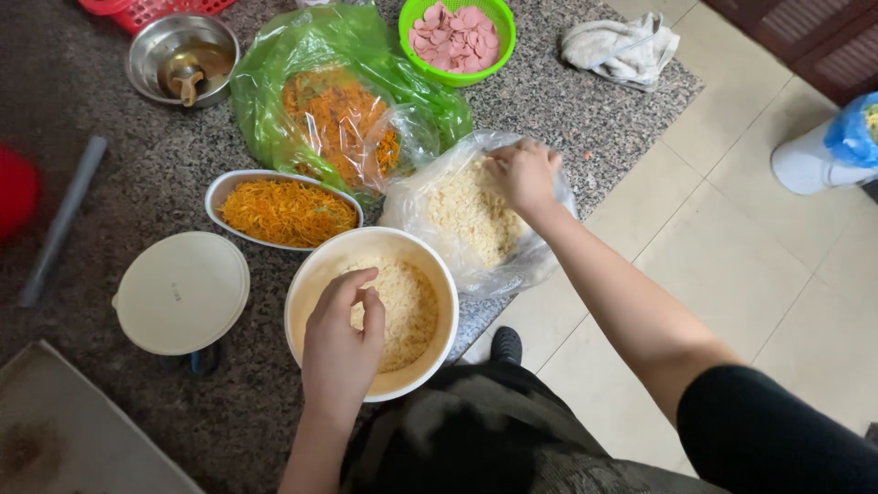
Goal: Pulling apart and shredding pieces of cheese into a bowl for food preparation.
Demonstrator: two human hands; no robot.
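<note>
- Hand on the left [343, 343], nearest the camera, hovers over a round cream bowl [302, 293] at the worktop's near edge, fingers curled narrow with thumb and fingertips pinched together above the pale shredded food [412, 316] inside; whether a pinch of shreds is held cannot be told.
- The bowl sits directly below that hand, so the shredded food lies straight down from the fingertips, with nothing in between.
- Right hand [523, 174], farther out at the end of an outstretched arm, is sunk in the mouth of a clear plastic bag [540, 261] just beyond and to the right of the bowl, fingers bent down into more pale shreds [462, 215]; the bag touches the bowl's far rim and overhangs the worktop edge.
- A flat cream lid [183, 291] lies beside the bowl on its left.
- An oval white dish of orange shredded vegetable [288, 212] stands just behind the bowl, long axis running left to right.
- Behind it, a green plastic bag [302, 55] holds more orange shreds.
- Farther back: a green basket of pink sliced sausage [455, 38], a steel bowl [151, 55] and a crumpled cloth [622, 46].
- The speckled granite worktop [585, 119] carries everything; tiled floor [777, 274] shows to the right.
</note>
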